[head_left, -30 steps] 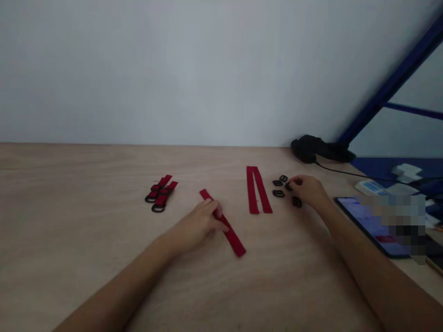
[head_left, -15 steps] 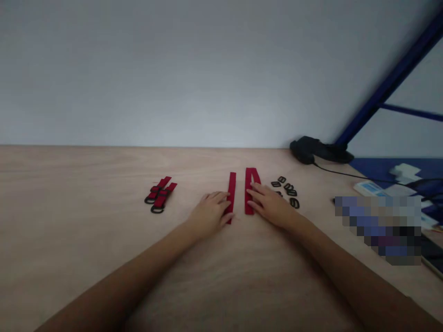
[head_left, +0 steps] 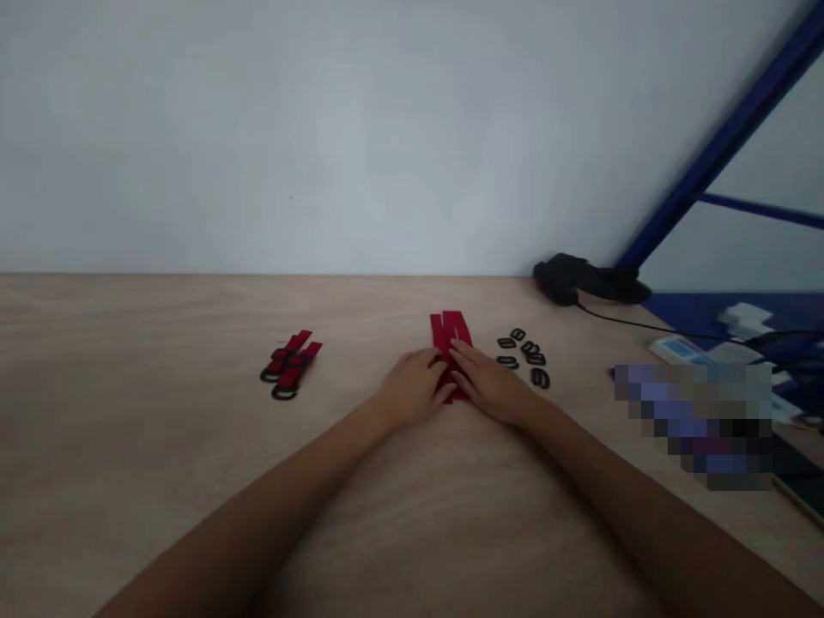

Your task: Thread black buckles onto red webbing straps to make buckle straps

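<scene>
Red webbing straps (head_left: 451, 333) now overlap between left hand (head_left: 412, 388) and right hand (head_left: 490, 384).

L hand (head_left: 412, 389) & R hand (head_left: 493, 386) on stacked red webbing strips (head_left: 451, 335), black buckles (head_left: 523, 356) just R, wood table (head_left: 129, 343) beneath.

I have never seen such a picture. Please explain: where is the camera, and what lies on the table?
This picture comes from a camera worn on a person's head, looking forward and down, so the two arms reach out from the viewer. No machine is here, only bare hands. The left hand and right hand both press on bunched red fabric strips on a light wooden table; I cannot tell if they grip them. To the right lie small black plastic buckles; to the left, red straps with black rings.
</scene>
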Demonstrator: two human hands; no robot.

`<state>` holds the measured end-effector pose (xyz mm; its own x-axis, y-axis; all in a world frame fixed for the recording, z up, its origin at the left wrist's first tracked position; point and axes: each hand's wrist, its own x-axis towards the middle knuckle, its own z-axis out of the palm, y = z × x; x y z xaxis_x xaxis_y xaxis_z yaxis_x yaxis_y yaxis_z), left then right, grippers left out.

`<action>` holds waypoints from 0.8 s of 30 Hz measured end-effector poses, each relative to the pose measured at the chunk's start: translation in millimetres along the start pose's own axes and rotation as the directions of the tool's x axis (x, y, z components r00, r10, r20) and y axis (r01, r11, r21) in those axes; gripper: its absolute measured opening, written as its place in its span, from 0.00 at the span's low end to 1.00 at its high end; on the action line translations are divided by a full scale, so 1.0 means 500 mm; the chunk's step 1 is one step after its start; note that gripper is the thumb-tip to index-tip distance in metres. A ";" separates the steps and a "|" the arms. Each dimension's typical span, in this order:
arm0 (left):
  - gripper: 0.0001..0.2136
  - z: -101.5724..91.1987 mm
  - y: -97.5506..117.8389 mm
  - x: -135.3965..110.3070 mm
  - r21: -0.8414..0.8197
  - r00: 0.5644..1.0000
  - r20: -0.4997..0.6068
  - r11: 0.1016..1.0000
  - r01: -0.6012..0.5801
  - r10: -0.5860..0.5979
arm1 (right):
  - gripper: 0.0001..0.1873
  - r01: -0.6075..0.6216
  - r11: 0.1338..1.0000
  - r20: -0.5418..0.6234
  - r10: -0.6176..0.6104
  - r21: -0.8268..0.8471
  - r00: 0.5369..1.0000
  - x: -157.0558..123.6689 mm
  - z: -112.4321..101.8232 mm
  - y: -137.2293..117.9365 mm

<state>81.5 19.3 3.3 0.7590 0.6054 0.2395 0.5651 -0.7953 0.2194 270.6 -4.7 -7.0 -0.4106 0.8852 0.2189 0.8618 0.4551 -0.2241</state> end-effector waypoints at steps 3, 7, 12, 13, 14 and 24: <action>0.17 0.001 0.005 0.008 0.012 1.000 -0.003 1.000 0.023 -0.023 | 0.25 0.027 0.998 0.018 -0.026 -0.054 0.999 0.000 -0.003 -0.002; 0.16 -0.010 0.006 0.006 0.046 0.998 0.008 0.997 0.065 -0.065 | 0.24 0.032 0.998 0.021 -0.031 -0.057 0.999 -0.001 -0.004 0.002; 0.14 -0.081 -0.053 -0.056 0.177 0.927 -0.082 0.910 0.375 -0.366 | 0.25 -0.015 1.000 -0.016 0.014 -0.016 1.000 0.002 -0.007 0.005; 0.15 -0.101 -0.073 -0.074 0.205 0.898 -0.111 0.874 0.441 -0.427 | 0.26 -0.024 1.000 -0.031 0.024 -0.008 0.999 0.003 -0.008 0.005; 0.16 -0.120 -0.095 -0.093 0.245 0.850 -0.149 0.814 0.527 -0.505 | 0.26 -0.033 0.999 -0.048 0.034 0.005 0.998 0.003 -0.008 0.006; 0.18 -0.144 -0.131 -0.180 0.479 0.718 -0.054 0.613 0.629 -0.694 | 0.26 -0.049 0.997 -0.144 0.057 0.061 0.988 0.002 -0.010 -0.007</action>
<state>-47.3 19.1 35.7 0.1350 0.9883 0.0705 0.9783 -0.1217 -0.1680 268.6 -6.2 -1.2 -0.3138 0.8866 0.3399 0.8611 0.4165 -0.2916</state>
